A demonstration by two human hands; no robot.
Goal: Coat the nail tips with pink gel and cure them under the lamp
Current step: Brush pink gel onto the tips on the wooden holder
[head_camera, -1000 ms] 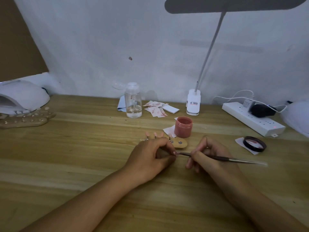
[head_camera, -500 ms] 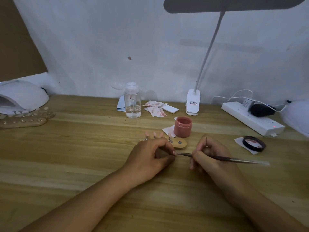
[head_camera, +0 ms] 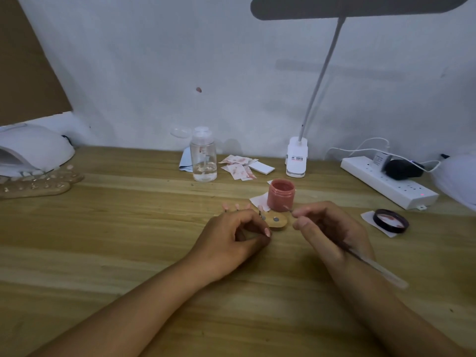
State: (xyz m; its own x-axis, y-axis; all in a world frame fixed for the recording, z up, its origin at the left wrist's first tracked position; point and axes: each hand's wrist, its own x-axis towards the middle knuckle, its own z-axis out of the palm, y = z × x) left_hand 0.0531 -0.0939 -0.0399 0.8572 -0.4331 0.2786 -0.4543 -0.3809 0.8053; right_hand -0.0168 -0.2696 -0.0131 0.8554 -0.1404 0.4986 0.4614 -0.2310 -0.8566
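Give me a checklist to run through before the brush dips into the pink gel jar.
1. Gel jar open: ok; its lid lies apart, to the right.
2. Brush gripped by the right hand, tip toward the jar: ok.
3. Gel on the bristles: cannot tell, too small.
4. Left hand pinches the nail tip: ok.
5. Gap between the wooden holder and the jar: cannot tell; they sit very close.
6. Curing lamp on the table: ok, far left.
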